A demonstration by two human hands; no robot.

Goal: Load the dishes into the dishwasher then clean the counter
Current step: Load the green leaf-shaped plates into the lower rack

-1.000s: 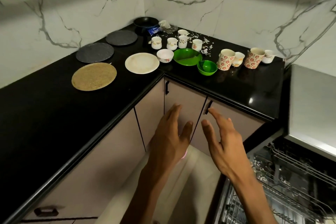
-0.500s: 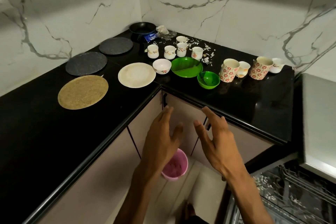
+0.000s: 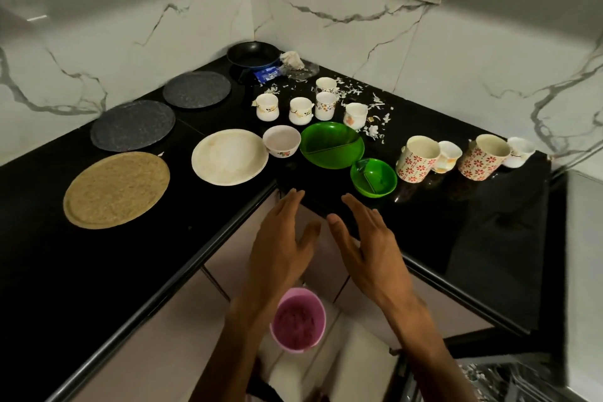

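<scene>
We are at the first pickup: left hand (image 3: 280, 245) and right hand (image 3: 368, 245), both spread and holding nothing, hover near the small green bowl (image 3: 373, 177). Next we must grip a dish beside it.

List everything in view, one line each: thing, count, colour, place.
round mats: 3, one tan, two dark grey, left counter
plate: 1, cream, near the corner
small bowl: 1, white, beside the plate
divided dishes: 2, green, counter front
small cups: 5, white patterned, behind the dishes
mugs: 2, white with red flowers, right counter
pan: 1, black, back corner
scraps: scattered, white, around the cups
bucket: 1, pink, floor
dishwasher rack: 1, grey, lower right
left hand: open, empty
right hand: open, empty
</scene>
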